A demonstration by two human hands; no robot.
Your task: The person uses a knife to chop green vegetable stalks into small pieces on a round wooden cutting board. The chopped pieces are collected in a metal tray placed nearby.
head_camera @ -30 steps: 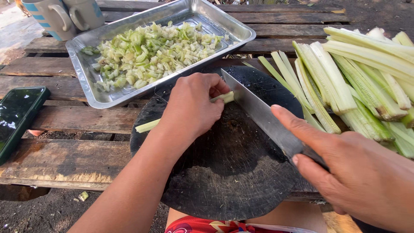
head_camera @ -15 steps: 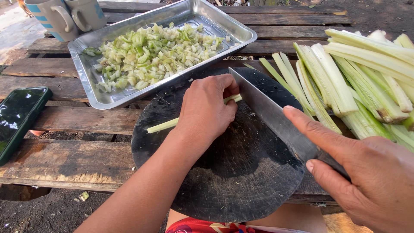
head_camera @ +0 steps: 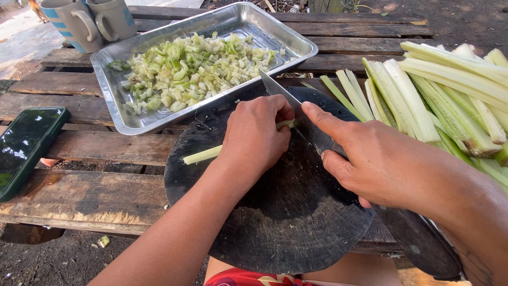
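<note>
An outdoor tabletop [head_camera: 79, 153] of weathered wooden planks over bare dirt carries, from left to right, a dark green phone [head_camera: 24, 148], two grey mugs [head_camera: 90, 21] at the far edge, and a metal tray [head_camera: 114, 100] already heaped with chopped pale green pieces [head_camera: 185, 69]. On a round black cutting board [head_camera: 286, 222] the left hand [head_camera: 254, 137] is closed down over one pale green stalk [head_camera: 203, 154], and the right hand [head_camera: 381, 164] is closed on a large knife [head_camera: 288, 100], forefinger along the blade, edge just beside the left fingertips. Further right a big pile of whole stalks [head_camera: 444, 95] lies uncut, so the chopping looks well begun with much left.
</note>
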